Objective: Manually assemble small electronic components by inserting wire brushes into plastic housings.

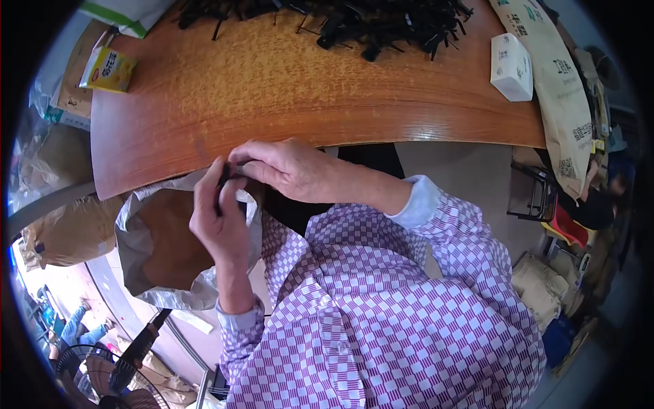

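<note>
My two hands meet just over the near edge of the brown table (272, 88). Between the fingertips is a small dark piece (225, 174), partly hidden, so its exact kind does not show. My left hand (219, 221) is closed on it from below. From the right, my right hand (289, 170) pinches at the same piece with thumb and forefinger. Below the left hand an open white sack (184, 298) hangs beside the table edge, brown inside. A heap of thin black strip-like pieces (368, 27) lies at the far side of the table.
A white box (511, 67) and a long printed paper sack (562, 95) lie at the table's right. A yellow packet (110, 69) stands at the far left. Wrapped brown bundles (71, 232) and a fan (112, 382) are at the left; a chair (535, 194) is at the right.
</note>
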